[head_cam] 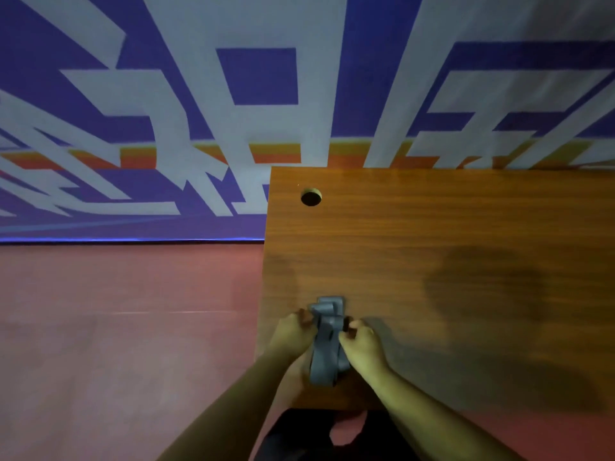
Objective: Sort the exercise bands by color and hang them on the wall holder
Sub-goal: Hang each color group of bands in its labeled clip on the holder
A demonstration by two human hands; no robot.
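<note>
Evidently soft goods: the exercise bands [327, 347] showed as a limp, folded bundle of flat grey-blue strips, bunched at the far end and trailing back toward the body. Only one colour could be made out in the dim light; how many bands were in the bundle could not be told.

Position: the bundle lay on the wooden table [432, 227], close to its near left corner, well short of the cable hole [311, 198]. No wall holder was in view, only the purple and white patterned wall [199, 94] and the red floor [116, 327].

Handling, as judged: light, floppy and stretchy, with no risk of breakage. The surface was probably rubbery, so layers would likely cling to one another rather than slide. Lifted by a single strand, the rest would sag and could tangle. The better hold looked to be across the full width near the folded end, so that a loop hangs free for a hook.

Grip: the left hand [293, 332] was closed on the left edge of the bundle, fingers curled in. The right hand [362, 346] pinched the right edge, thumb and fingers tight together. Both hands met at the bundle's middle, with neither spread wide. Whether they were pulling strips apart or merely gathering them could not be told; the frame was slightly blurred there.
</note>
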